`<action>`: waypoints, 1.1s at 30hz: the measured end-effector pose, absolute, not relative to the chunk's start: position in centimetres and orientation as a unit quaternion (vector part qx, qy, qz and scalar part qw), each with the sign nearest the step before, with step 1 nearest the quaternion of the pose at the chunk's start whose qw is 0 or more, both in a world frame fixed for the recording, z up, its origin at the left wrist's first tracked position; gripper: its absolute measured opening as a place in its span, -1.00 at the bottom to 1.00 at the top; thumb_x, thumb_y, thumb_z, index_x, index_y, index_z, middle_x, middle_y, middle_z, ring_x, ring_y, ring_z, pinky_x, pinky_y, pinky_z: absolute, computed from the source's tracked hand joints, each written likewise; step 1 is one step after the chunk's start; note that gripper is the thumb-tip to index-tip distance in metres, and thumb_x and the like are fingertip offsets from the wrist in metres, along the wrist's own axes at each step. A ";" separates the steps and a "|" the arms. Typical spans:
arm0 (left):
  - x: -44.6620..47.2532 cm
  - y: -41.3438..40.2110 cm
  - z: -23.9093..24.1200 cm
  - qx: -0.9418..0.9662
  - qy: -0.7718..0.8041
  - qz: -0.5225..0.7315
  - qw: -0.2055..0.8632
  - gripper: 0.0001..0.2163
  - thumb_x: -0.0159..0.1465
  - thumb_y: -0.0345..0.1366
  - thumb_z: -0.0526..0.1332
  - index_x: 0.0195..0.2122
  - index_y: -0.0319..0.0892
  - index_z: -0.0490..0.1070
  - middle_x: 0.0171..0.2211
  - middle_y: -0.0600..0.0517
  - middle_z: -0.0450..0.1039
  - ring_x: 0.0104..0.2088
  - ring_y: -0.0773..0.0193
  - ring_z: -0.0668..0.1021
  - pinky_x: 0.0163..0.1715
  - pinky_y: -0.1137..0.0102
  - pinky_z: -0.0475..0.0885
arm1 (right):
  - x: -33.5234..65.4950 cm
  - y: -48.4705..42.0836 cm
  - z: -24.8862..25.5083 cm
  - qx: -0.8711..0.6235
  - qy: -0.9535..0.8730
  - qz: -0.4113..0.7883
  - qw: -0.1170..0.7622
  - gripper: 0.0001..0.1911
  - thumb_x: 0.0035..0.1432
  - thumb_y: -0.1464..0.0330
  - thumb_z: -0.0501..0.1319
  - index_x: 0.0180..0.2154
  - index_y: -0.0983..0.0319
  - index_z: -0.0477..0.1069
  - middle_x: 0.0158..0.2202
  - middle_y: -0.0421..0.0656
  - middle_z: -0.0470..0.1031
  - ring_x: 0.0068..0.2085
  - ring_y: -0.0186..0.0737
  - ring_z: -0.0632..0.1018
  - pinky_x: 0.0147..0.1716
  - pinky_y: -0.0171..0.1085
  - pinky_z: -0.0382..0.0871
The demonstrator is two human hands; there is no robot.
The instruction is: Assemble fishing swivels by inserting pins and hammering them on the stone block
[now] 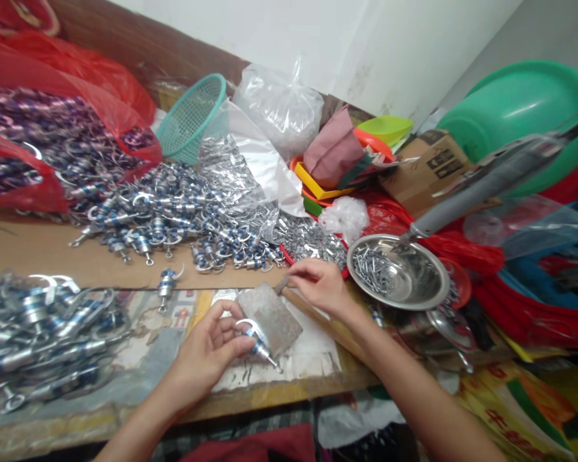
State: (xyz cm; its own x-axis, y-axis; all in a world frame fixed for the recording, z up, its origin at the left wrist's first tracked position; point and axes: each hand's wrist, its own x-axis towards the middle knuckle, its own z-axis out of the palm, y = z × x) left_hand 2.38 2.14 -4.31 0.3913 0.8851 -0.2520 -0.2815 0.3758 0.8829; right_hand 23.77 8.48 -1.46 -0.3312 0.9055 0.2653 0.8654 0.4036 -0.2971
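Observation:
My left hand pinches a small metal fitting with a curved silver lever, blue bands and an eyelet at its lower end. The fitting is held tilted over the near edge of a grey metal block. Just beyond the block's right side is my right hand, its fingers closed together at the dark head of a hammer. Whether they grip the head or a small part is hidden. The hammer's wooden handle runs beneath my right forearm. One similar fitting lies alone to the left.
Fittings are heaped at the near left and along the back. A red bag holds more. Small metal pieces lie behind my right hand. A steel bowl of pins stands to the right, beneath a grey-handled tool.

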 end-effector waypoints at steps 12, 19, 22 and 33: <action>2.5 2.2 -4.2 0.392 0.402 0.409 0.720 -0.70 0.01 -0.43 0.29 -0.28 -0.12 0.21 -0.51 0.17 0.46 -0.43 0.38 0.48 -0.42 0.51 0.39 | 18.7 0.5 -1.8 -0.384 -0.874 0.005 0.298 -0.75 0.19 0.53 -0.02 -0.31 0.32 0.44 -0.41 -0.08 0.50 -0.32 -0.24 0.47 -0.35 -0.27 0.34; 2.4 2.3 -4.3 0.411 0.434 0.406 0.692 -0.72 -0.06 -0.42 0.31 -0.30 -0.16 0.33 -0.48 0.10 0.48 -0.38 0.30 0.51 -0.36 0.45 0.42 | 17.9 -1.7 -1.6 -0.438 -0.866 -0.042 0.237 -0.67 0.24 0.52 -0.12 -0.17 0.38 0.39 -0.37 -0.02 0.45 -0.31 -0.16 0.40 -0.36 -0.21 0.27; 2.3 2.4 -4.4 0.435 0.450 0.396 0.671 -0.75 -0.06 -0.38 0.31 -0.32 -0.18 0.39 -0.44 0.05 0.51 -0.34 0.24 0.53 -0.31 0.41 0.44 | 17.5 -2.1 -1.4 -0.473 -0.854 -0.030 0.213 -0.65 0.23 0.51 -0.14 -0.14 0.38 0.38 -0.36 -0.01 0.44 -0.31 -0.13 0.38 -0.37 -0.19 0.25; 2.1 2.7 -2.6 0.542 0.490 0.317 0.604 -0.88 -0.01 -0.32 0.25 -0.45 -0.12 0.57 -0.45 0.04 0.61 -0.39 0.15 0.58 -0.33 0.39 0.44 | 22.2 0.9 -3.2 -0.571 -0.764 0.070 0.292 -0.67 0.18 0.48 -0.01 -0.03 0.23 0.33 -0.16 -0.04 0.39 -0.13 -0.16 0.40 -0.18 -0.21 0.29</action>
